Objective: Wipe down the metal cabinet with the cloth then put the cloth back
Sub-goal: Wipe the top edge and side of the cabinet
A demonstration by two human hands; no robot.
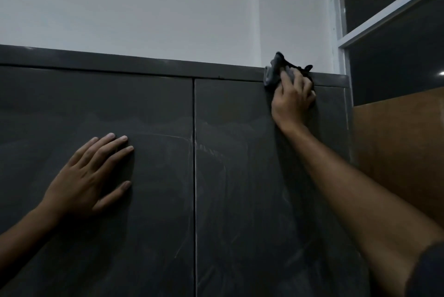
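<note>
The right hand (294, 97) grasped the grey cloth (278, 73) and pressed it against the top edge of the dark metal cabinet (228, 176), in the upper right of the frame. The left hand (91, 176) lay released, fingers straight and flat on the left door at lower left. Faint wipe streaks marked both doors beside the centre seam.

We seem to be in an office or storeroom, dimly lit. A tall dark metal cabinet (156, 176) with two flat doors stands against a plain white wall (144, 3). Beside it we see a brown wooden panel (396, 140) and a white-framed glass partition (389, 8), its panes dark.
</note>
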